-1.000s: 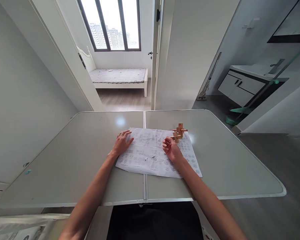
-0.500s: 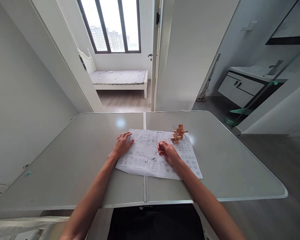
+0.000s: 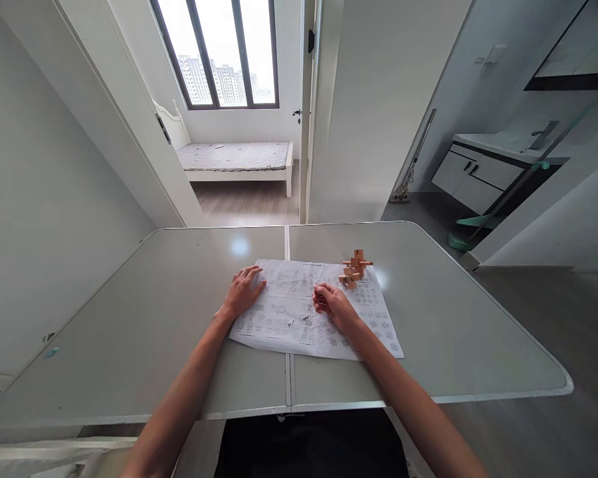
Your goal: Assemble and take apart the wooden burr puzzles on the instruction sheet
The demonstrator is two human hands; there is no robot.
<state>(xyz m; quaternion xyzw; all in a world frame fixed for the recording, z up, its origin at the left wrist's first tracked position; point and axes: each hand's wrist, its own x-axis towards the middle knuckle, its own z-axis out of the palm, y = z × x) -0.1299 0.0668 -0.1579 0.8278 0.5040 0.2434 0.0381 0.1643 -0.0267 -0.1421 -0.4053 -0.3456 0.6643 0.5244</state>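
A printed instruction sheet point(image 3: 289, 312) lies flat across the middle of the grey folding table point(image 3: 129, 332). My left hand point(image 3: 242, 291) rests flat on the sheet's left part, fingers stretched out. My right hand point(image 3: 331, 304) sits on the sheet near its middle with the fingers curled in; whether anything is in them is hidden. A small wooden interlocking puzzle point(image 3: 355, 268) stands at the sheet's far right corner, a little beyond my right hand and apart from it. Two tiny dark bits point(image 3: 298, 320) lie on the sheet between my hands.
A seam point(image 3: 288, 372) splits the table into two halves. Beyond the table an open doorway shows a bed point(image 3: 236, 158) under a window. At the right stand a vanity cabinet point(image 3: 471, 174) and a green mop point(image 3: 478, 222).
My right hand has drawn back from the wooden puzzle toward the sheet's middle, fingers curling in. The left hand has stayed put.
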